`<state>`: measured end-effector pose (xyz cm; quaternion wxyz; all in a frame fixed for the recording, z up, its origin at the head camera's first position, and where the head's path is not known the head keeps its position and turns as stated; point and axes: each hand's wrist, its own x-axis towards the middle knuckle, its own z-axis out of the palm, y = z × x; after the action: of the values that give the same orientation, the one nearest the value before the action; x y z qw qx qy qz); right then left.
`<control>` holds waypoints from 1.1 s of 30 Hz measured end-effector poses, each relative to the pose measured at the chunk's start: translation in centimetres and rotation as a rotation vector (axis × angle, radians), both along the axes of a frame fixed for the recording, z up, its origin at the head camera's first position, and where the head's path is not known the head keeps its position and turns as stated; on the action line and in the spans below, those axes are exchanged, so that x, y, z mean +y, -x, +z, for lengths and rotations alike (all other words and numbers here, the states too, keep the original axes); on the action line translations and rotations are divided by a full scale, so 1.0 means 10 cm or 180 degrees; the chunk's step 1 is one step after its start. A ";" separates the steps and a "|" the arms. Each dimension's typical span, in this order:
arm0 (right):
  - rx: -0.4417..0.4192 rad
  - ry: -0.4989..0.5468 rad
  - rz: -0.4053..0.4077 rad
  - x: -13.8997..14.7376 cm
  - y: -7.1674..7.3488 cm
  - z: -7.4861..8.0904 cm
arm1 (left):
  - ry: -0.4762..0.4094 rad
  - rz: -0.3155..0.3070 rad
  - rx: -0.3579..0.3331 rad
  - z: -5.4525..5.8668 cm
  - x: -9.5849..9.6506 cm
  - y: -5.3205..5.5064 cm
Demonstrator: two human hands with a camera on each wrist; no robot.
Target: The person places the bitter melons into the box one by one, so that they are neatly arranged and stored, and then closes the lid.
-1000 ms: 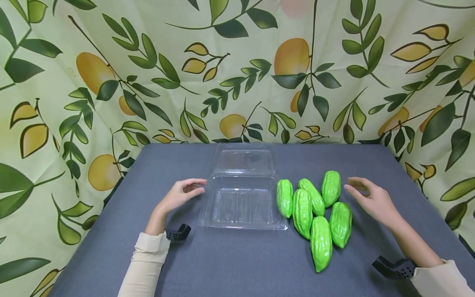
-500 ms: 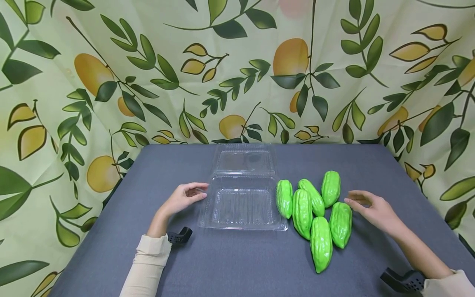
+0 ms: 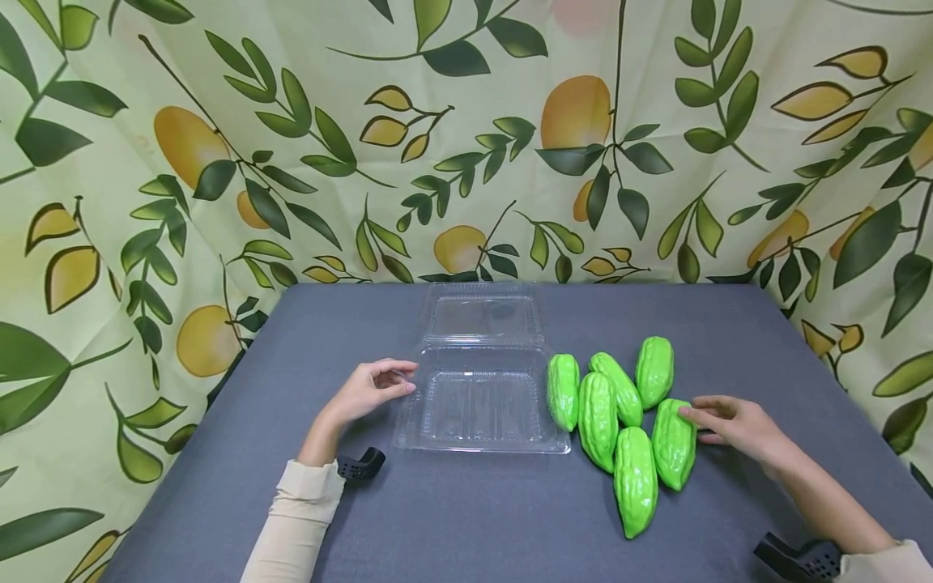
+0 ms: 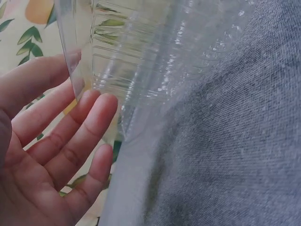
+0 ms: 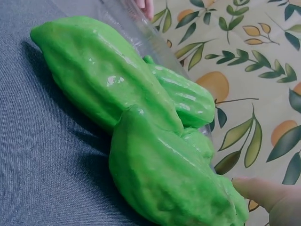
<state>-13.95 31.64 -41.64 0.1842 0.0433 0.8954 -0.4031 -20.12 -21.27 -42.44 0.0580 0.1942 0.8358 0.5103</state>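
Observation:
My right hand (image 3: 739,429) is at the upper right end of a glossy green, ridged bitter melon (image 3: 674,445). Its thumb tip reaches over the end, while the other fingers lie to the right. In the right wrist view a fingertip (image 5: 244,184) meets the far end of that bitter melon (image 5: 164,179); the rest of the hand is out of sight. Beside the left rim of a clear hinged plastic container (image 3: 481,445) is my left hand (image 3: 368,390), fingers loosely bent. The left wrist view has its fingertips (image 4: 108,106) at the container's edge (image 4: 70,70), with a gap to the thumb.
Several more bitter melons (image 3: 636,482) lie clustered right of the container, the leftmost (image 3: 564,393) against its right rim. The container's lid (image 3: 481,316) lies folded back toward the fruit-print curtain (image 3: 466,162). A grey cloth (image 3: 452,518) covers the table.
My right hand has come down toward the near right bitter melon, its thumb now over the end. My left hand has shifted slightly right, up to the container's rim.

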 end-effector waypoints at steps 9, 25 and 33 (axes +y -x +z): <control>-0.0364 0.0253 -0.0066 0.01 0.03 -0.07 | -0.0001 -0.0012 -0.0050 0.01 0.02 0.01; -0.0597 0.0537 -0.0043 0.02 0.10 -0.08 | -0.0044 -0.0030 -0.0090 0.02 0.02 0.00; -0.0523 0.0536 0.0016 0.04 0.12 -0.03 | -0.0153 -0.0057 -0.0172 0.02 0.02 0.00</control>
<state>-15.15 32.03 -41.91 0.2610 0.0583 0.8403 -0.4715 -20.12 -21.05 -42.29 0.0804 0.1893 0.8197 0.5346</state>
